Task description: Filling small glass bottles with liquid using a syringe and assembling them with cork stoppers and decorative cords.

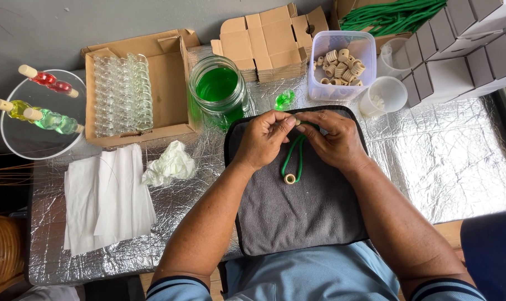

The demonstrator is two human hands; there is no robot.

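- Left hand [262,139]: fingers [286,121] pinched together on the upper end of a green cord [295,156], over a grey cloth mat [297,217].
- Right hand [333,139]: fingers [304,127] closed on the same cord end, tips touching the left hand's; a small pale piece seems held between them, too small to tell for sure.
- Green cord: doubled, hanging down from the fingers onto the mat, with a wooden bead [289,178] at its lower end. Risk: a loosened pinch likely lets the cord drop and the small piece roll off the mat.
- Grey cloth mat: lies on the foil-covered counter [459,161], directly before the person.
- Small green bottle [284,99]: just beyond the mat, near the knuckles. Risk: a forward nudge could tip it.
- Glass jar of green liquid [219,92]: open, left of the bottle, close to the left hand. Risk: an elbow or wrist sweep may spill it onto the mat and the paper tissues [105,195].
- Clear tub of wooden beads [342,64]: beyond the right hand.
- Cardboard box of empty glass bottles [125,92]: far left; knocks would rattle them.
- Round tray [19,142] with filled, corked bottles: at the counter's left edge, partly overhanging; judged liable to slip.
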